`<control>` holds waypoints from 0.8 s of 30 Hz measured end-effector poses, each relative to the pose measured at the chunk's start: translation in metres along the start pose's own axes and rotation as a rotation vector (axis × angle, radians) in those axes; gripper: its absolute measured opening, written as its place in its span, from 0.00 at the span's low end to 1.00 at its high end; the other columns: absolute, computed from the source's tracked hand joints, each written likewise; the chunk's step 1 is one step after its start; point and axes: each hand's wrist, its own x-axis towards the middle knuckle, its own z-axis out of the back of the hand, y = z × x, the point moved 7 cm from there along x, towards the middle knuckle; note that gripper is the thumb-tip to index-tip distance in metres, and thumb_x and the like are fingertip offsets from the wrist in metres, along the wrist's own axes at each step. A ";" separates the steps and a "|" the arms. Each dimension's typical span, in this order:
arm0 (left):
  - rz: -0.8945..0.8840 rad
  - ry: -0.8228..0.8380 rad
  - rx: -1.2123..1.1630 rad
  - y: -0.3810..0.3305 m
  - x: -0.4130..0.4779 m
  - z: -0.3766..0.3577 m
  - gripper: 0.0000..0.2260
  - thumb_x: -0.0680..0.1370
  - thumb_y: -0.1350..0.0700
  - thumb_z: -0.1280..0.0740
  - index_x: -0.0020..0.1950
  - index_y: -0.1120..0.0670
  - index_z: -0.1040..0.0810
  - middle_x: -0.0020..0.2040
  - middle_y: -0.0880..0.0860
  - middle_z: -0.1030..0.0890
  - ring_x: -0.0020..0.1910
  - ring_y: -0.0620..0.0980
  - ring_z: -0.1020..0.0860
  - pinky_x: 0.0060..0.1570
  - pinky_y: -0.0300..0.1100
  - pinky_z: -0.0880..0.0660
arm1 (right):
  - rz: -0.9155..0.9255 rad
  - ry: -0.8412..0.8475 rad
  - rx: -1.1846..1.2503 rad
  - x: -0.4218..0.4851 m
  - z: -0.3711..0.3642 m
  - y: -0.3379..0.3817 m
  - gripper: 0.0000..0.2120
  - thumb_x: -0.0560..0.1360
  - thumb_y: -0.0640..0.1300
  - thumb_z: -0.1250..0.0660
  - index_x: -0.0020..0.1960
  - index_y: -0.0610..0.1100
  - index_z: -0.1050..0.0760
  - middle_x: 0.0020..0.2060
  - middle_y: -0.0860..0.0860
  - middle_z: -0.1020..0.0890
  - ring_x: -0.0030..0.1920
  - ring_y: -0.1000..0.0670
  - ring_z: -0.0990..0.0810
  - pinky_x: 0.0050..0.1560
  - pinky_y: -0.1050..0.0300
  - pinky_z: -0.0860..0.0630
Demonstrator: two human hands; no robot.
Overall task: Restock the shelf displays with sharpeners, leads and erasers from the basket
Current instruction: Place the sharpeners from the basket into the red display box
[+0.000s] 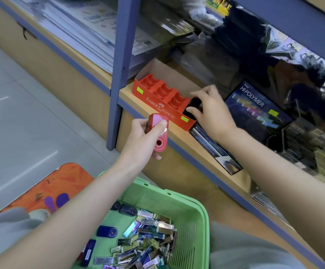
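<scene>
A green basket [196, 208], nearest the camera, holds a heap of lead cases [152, 239] and a few dark sharpeners [127, 209]. Above it the left hand [138, 140] grips a red sharpener [157, 131], thumb across its top, just short of the shelf [189, 141] edge. The right hand [212, 113] pinches a black sharpener [193, 105] at the right-end slot of the red display box [157, 102]. The box is light card set close to the shelf lip, so a hard push could likely skew or shove it. The red sharpener hangs over open floor and could drop if the grip slips. The shelf is wood-toned with blue trim and a blue upright [119, 74]. A dark Hi-Polymer box [255, 107] sits just beside the display, with paper stacks [84, 30] beyond. Grey floor tiles [21, 113] and an orange mat [51, 183] lie to the left.
</scene>
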 end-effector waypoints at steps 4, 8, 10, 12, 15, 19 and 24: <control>0.039 -0.013 0.010 0.006 0.003 0.000 0.18 0.76 0.42 0.35 0.57 0.53 0.34 0.48 0.53 0.23 0.37 0.45 0.24 0.31 0.37 0.28 | -0.165 0.210 0.663 -0.037 -0.014 0.030 0.13 0.78 0.42 0.36 0.63 0.45 0.27 0.56 0.50 0.22 0.52 0.51 0.21 0.53 0.62 0.23; 0.019 -0.061 0.060 0.007 0.002 0.005 0.21 0.75 0.42 0.34 0.59 0.52 0.37 0.50 0.52 0.23 0.40 0.44 0.23 0.27 0.32 0.31 | -0.300 0.453 1.019 -0.068 -0.040 0.047 0.15 0.78 0.40 0.35 0.64 0.43 0.25 0.58 0.47 0.19 0.58 0.50 0.20 0.62 0.56 0.25; 0.009 -0.069 0.046 0.005 -0.001 0.003 0.20 0.76 0.43 0.35 0.60 0.52 0.38 0.50 0.50 0.24 0.40 0.43 0.24 0.29 0.31 0.30 | -0.348 0.464 1.031 -0.076 -0.046 0.046 0.12 0.77 0.43 0.34 0.60 0.44 0.22 0.53 0.47 0.17 0.56 0.50 0.19 0.61 0.56 0.25; -0.009 -0.081 0.032 0.001 -0.003 0.002 0.18 0.77 0.43 0.37 0.59 0.52 0.38 0.49 0.47 0.26 0.42 0.41 0.25 0.37 0.34 0.28 | -0.349 0.458 1.020 -0.081 -0.048 0.048 0.10 0.77 0.43 0.33 0.57 0.43 0.22 0.48 0.48 0.17 0.53 0.50 0.19 0.56 0.59 0.24; -0.011 -0.086 -0.024 -0.006 -0.006 0.001 0.14 0.80 0.42 0.43 0.56 0.51 0.37 0.49 0.47 0.26 0.42 0.42 0.25 0.39 0.37 0.30 | -0.359 0.341 1.058 -0.079 -0.042 0.046 0.13 0.76 0.40 0.33 0.60 0.38 0.25 0.52 0.41 0.19 0.54 0.46 0.20 0.53 0.59 0.22; -0.008 -0.094 -0.026 -0.010 -0.004 0.007 0.04 0.81 0.54 0.41 0.55 0.50 0.35 0.47 0.49 0.26 0.44 0.49 0.24 0.46 0.42 0.27 | -0.409 0.089 0.948 -0.049 -0.015 0.024 0.12 0.78 0.43 0.36 0.61 0.42 0.26 0.55 0.45 0.20 0.52 0.48 0.19 0.51 0.59 0.21; -0.146 -0.064 0.181 -0.016 -0.003 0.013 0.10 0.78 0.59 0.36 0.58 0.50 0.28 0.47 0.46 0.23 0.47 0.47 0.24 0.51 0.44 0.27 | -0.240 -0.097 0.432 0.013 0.013 0.001 0.16 0.77 0.47 0.33 0.62 0.43 0.25 0.48 0.55 0.24 0.43 0.61 0.26 0.36 0.80 0.31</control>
